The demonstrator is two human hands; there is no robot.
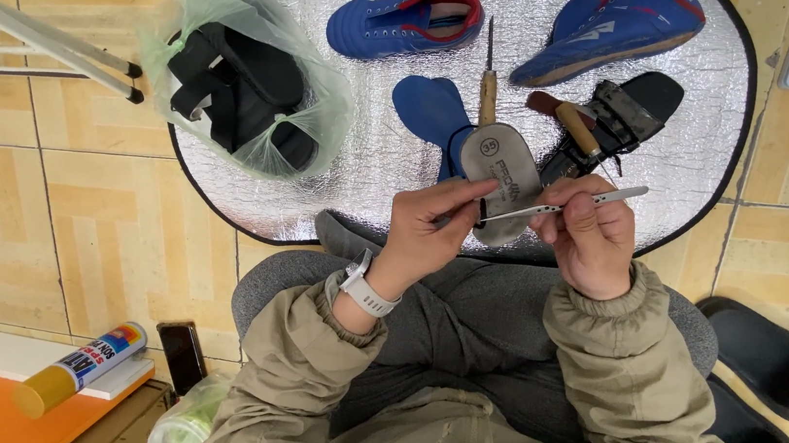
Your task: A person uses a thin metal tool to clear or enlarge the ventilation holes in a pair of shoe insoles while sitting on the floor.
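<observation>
At the centre of the head view, the left hand (421, 226) pinches the lower edge of a grey insole (501, 169), its grip closed on it. The right hand (589, 234), also closed, holds a thin white tool (572, 204) whose tip meets the insole just beside the left fingers. In the upper left of the frame, a green plastic bag (244, 74) on the silver mat (373, 151) contains black sandals (238, 88).

Blue shoes (406, 20), grey insole (503, 165), silver mat (372, 161)
</observation>
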